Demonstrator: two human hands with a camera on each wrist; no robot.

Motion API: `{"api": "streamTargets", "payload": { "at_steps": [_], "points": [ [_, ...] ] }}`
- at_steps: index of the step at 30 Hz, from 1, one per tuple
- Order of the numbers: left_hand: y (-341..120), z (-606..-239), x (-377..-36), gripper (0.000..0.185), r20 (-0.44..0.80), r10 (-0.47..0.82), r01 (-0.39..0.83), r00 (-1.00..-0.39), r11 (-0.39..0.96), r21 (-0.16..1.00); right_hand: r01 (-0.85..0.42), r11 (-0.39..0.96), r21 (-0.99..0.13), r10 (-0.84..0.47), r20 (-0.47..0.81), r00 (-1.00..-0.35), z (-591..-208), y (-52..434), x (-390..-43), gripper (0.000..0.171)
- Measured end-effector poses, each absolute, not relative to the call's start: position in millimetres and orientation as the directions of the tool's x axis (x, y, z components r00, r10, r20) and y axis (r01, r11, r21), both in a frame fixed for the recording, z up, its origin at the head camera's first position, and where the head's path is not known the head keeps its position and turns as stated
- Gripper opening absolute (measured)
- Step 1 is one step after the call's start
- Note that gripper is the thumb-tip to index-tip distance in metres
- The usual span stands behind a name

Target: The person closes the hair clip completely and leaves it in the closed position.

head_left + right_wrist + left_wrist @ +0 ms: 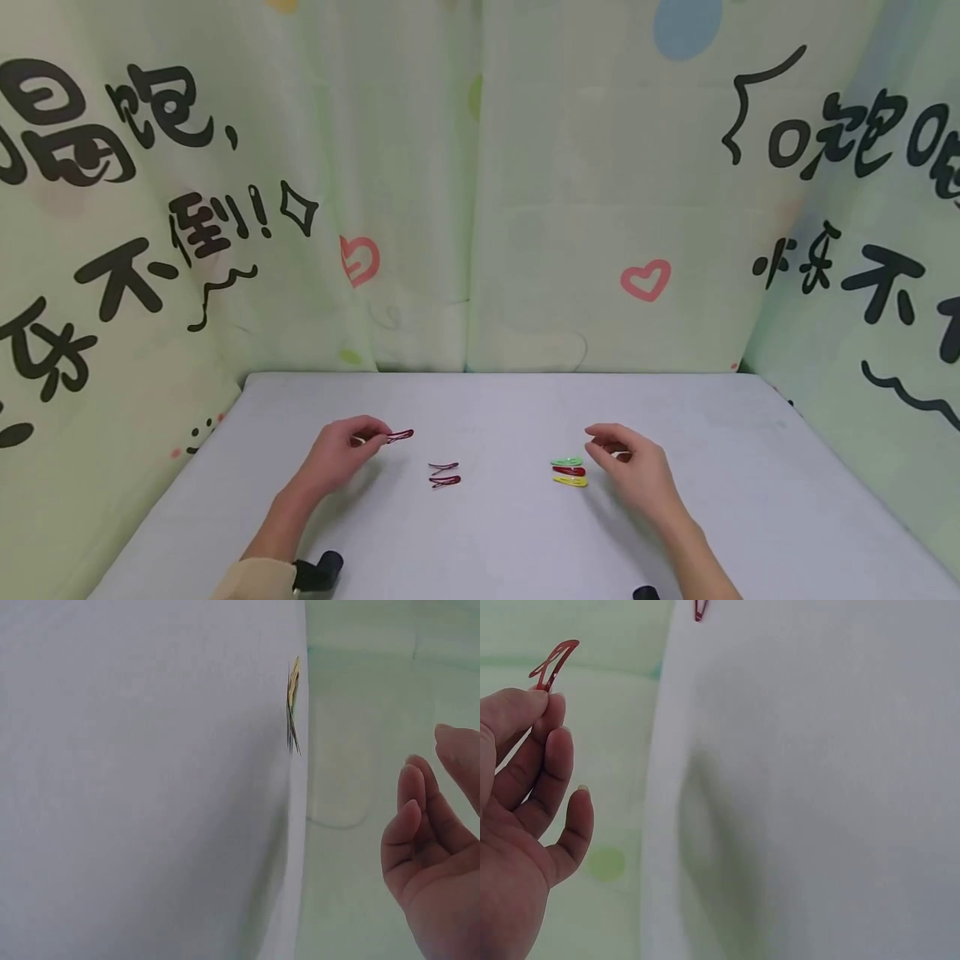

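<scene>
Dark red metal shows at the tips of our left hand [347, 454]: a snap hair clip [400, 435] is pinched between thumb and forefinger by one end, so most of its length juts past the fingertips [546, 705] and hangs free above the table [480, 400]. Gripping it at the end likely keeps the rest in sight. The other fingers curl loosely below it.

Just beyond those fingertips, towards the middle of the table, two more dark red clips [444, 475] lie one below the other, apart from the held one.

Our right hand [633, 471] holds nothing. Its fingers are loosely bent and a little apart, thumb and forefinger close but not clamped on anything. Right beside those fingertips lie a green clip [567, 461], a red clip [569, 471] and a yellow clip [571, 481], stacked in a tight row and nearly touching one another. The dark ones sit near the left hand and the bright ones near the right, which looks to us like a split by colour.

No brand or label can be made out on the clips. The pale green backdrop [480, 167] carries large black Chinese lettering; we can make out 不倒 on the left and 不 on the right, plus pink hearts.
</scene>
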State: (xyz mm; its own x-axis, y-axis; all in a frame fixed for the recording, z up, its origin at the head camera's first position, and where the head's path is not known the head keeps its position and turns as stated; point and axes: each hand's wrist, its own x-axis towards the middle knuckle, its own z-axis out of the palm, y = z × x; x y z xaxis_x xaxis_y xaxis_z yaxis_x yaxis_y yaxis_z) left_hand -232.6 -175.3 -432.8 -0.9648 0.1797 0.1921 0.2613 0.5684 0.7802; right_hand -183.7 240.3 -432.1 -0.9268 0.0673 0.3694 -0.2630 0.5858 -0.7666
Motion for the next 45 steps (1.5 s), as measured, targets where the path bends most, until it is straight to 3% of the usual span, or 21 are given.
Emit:
{"api": "streamTargets", "payload": {
  "at_steps": [14, 29, 38, 45],
  "points": [
    [-157, -408, -207, 0.011, 0.269, 0.123, 0.295, -0.955, 0.459, 0.838, -0.307, 0.562, -0.768, 0.054, 0.404, -0.913, -415, 232, -178, 0.020],
    [-123, -398, -193, 0.014, 0.470, 0.181, 0.504, -0.864, 0.338, 0.795, -0.549, 0.446, -0.707, -0.044, 0.595, -0.802, -399, 197, -174, 0.023],
    [-102, -401, -192, 0.019, 0.528, 0.221, 0.573, -0.820, 0.307, 0.760, -0.598, 0.384, -0.703, -0.104, 0.610, -0.785, -395, 166, -176, 0.022],
    [-88, -403, -193, 0.014, 0.525, 0.251, 0.579, -0.813, 0.261, 0.772, -0.608, 0.343, -0.716, -0.132, 0.603, -0.786, -401, 147, -175, 0.021]
  ]
}}
